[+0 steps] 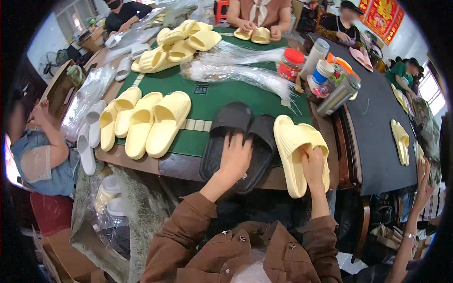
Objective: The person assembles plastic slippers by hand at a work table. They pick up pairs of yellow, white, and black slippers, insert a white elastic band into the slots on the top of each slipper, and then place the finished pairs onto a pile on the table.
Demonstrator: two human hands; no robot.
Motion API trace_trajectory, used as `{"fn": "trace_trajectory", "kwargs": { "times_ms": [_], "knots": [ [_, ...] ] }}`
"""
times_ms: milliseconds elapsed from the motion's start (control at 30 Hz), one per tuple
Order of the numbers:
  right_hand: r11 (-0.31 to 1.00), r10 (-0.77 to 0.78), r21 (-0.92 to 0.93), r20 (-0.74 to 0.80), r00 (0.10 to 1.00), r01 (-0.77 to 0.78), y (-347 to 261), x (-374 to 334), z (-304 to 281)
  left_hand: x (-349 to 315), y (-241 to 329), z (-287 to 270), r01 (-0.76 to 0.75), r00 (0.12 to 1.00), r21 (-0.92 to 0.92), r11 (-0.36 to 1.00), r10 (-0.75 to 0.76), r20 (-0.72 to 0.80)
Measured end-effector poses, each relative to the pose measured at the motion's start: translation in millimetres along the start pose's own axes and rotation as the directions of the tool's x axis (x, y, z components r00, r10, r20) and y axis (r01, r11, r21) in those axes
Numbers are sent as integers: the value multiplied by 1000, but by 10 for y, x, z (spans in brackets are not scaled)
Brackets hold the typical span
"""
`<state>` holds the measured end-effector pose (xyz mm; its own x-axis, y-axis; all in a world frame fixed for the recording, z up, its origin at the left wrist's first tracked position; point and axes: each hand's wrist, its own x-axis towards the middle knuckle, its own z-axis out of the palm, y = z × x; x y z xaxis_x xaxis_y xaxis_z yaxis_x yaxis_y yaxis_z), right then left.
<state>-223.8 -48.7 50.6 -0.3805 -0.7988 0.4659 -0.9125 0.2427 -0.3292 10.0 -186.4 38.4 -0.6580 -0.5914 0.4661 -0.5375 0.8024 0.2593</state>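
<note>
At the near edge of the table lies a pair of black slippers (232,121). My left hand (236,155) has its fingers hooked in at the strap openings, where the two slippers meet; its fingertips are partly hidden. Just to the right, a pair of pale yellow slippers (291,160) sits side by side with toes away from me. My right hand (313,165) grips this pair at the strap, thumb and fingers closed and partly inside the opening. Left of the black pair, several more yellow slippers (169,118) stand in a row on the green mat (160,85).
Clear plastic bags (236,75) and a heap of yellow slippers (181,45) lie farther back. A red-lidded jar (291,65) and a metal flask (337,96) stand at right. Grey slippers (86,148) line the left edge. Co-workers sit around the tables.
</note>
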Motion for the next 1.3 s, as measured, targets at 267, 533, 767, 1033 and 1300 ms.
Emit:
{"fn": "trace_trajectory", "kwargs": {
  "times_ms": [267,533,767,1033,1300],
  "knots": [
    [976,-66,-195,141,988,93,-343,67,-158,136,-568,-47,107,994,159,981,-100,-53],
    [963,-65,-258,48,997,76,-803,273,123,163,-775,-139,123,991,109,986,-115,-72],
    [985,-78,-160,-55,995,68,-612,138,292,131,-622,-462,111,986,74,991,-101,-135],
    [991,-48,-126,42,998,53,-619,223,94,210,-1396,-1413,315,919,367,875,-185,-349],
    [993,42,107,99,994,-52,-998,311,205,-261,-2793,-1576,547,825,301,781,-443,-350]
  ]
}}
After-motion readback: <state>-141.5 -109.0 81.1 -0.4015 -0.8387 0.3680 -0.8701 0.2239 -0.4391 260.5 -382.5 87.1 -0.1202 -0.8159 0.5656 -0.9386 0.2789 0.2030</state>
